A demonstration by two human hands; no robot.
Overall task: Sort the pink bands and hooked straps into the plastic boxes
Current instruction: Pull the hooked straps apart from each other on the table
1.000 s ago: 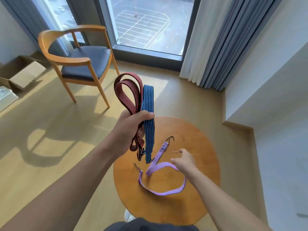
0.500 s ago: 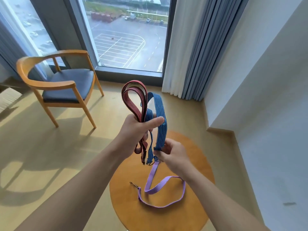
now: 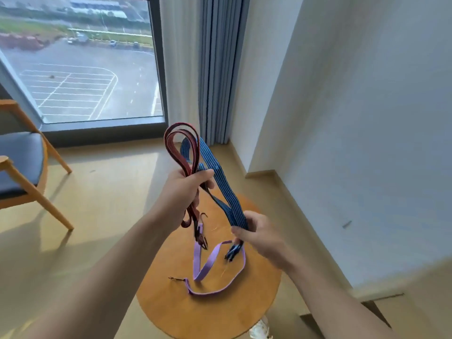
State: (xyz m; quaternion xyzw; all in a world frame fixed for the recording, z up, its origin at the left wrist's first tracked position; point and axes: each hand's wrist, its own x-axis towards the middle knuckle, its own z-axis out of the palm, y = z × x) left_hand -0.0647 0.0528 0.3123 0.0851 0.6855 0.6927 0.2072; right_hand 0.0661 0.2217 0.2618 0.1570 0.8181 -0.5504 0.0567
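Hanging above a round wooden counter (image 3: 171,311), a folded red strap (image 3: 181,152) is gripped in the left hand (image 3: 181,192), whose fingers curl round its middle. Its loops stand up above the fist and its dark hooked ends dangle below. A blue strap (image 3: 221,184) with pale stripes rises beside the red loops, just behind the left thumb, and slants down to the right hand (image 3: 259,237). That hand pinches it near its lower ends, and the dark tips hang under the fingers. Whether the left hand also grips the blue strap cannot be told. Beneath both hands a purple strap (image 3: 208,265) lies loose on the counter in an open curl, with a small metal hook at each end. Pale wood floor (image 3: 102,192) surrounds the counter. A wooden chair (image 3: 27,174) with a dark blue seat stands to the left, by a large window (image 3: 80,69) looking onto a car park. Grey-blue and white curtains (image 3: 208,69) hang in the corner, and a white wall (image 3: 367,118) runs along the right.
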